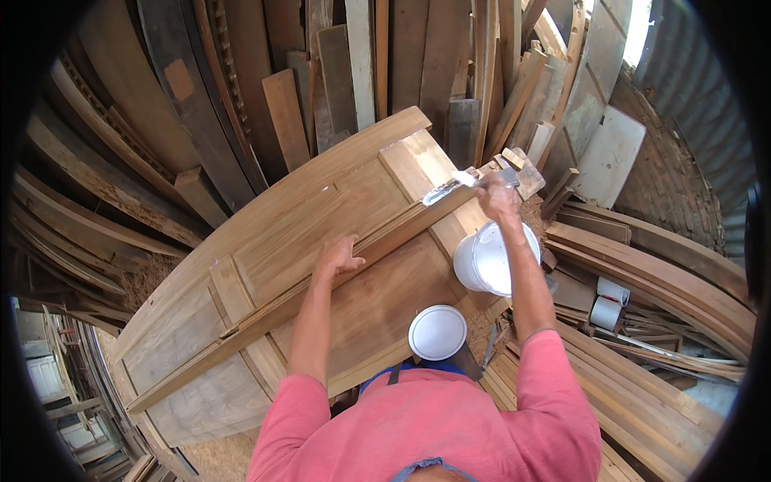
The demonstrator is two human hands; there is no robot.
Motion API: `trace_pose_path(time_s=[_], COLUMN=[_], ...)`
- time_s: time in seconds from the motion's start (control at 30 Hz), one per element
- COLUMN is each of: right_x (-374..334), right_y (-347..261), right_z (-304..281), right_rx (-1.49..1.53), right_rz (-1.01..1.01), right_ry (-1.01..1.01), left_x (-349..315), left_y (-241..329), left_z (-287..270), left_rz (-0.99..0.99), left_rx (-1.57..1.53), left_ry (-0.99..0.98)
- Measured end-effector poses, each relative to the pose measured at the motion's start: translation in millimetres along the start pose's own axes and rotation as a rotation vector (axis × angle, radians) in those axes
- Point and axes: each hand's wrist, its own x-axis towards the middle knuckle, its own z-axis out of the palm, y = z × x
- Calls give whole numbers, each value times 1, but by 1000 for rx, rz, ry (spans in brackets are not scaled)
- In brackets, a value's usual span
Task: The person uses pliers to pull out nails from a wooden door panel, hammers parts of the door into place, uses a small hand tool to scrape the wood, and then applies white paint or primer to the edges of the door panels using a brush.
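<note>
Lower centre: round white lid (437,332), then white bucket (487,259). Mid-frame, left hand (337,257) spread flat on wooden door (281,281). Upper right, right hand (498,197) grips what looks like a putty knife (450,187). Best kept flat, strokes along the grain.

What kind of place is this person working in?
Most likely a woodworking shop or timber yard. Planks lean stacked all around, a panelled wooden door lies flat, and the right hand works a putty knife on it beside a white bucket.
</note>
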Motion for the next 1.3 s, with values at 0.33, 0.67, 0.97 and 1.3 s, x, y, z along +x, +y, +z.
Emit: trace_pose_path(time_s=[0.33, 0.67, 0.97, 1.3], right_x=[57, 90, 55, 45], right_y=[-21, -22, -29, -24], right_z=[0, 5, -10, 3], right_rx=[-406, -742, -305, -279], right_rz=[-54, -318, 20, 15], right_ry=[-192, -212, -181, 0], left_x=[-19, -28, -29, -38], left_y=[10, 20, 30, 36], left_z=[7, 23, 21, 19], left_rz=[27, -10, -19, -21], left_rx=[35, 43, 63, 60], left_ry=[36, 97, 97, 205])
